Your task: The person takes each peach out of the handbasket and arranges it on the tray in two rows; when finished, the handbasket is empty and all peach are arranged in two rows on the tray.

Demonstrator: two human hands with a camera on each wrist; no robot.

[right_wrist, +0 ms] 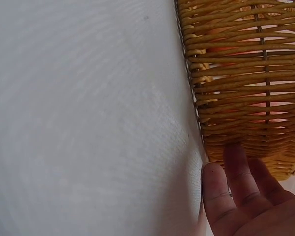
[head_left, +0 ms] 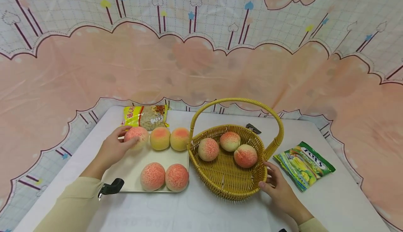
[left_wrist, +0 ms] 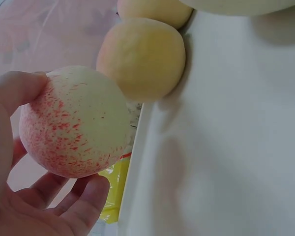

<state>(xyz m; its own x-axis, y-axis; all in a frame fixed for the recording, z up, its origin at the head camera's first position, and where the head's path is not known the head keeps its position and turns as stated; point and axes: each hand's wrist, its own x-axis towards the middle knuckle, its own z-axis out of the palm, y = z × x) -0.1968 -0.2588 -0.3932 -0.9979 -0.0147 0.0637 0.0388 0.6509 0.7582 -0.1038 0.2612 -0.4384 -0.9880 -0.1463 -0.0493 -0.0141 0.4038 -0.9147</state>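
My left hand grips a red-speckled peach between thumb and fingers, over the back left corner of the cream tray. In the head view, two yellow-orange peaches stand in a row beside it, the nearer one close to the held peach. Two red-speckled peaches, one of them on the left, sit at the tray's front edge. My right hand touches the right side of the wicker basket, its fingers extended against the woven wall. Three peaches, including one at left, lie inside.
A yellow-ended food bag lies behind the tray. Right of the basket is a green Fox's candy packet. A small black packet lies behind the basket, whose tall handle arches over it.
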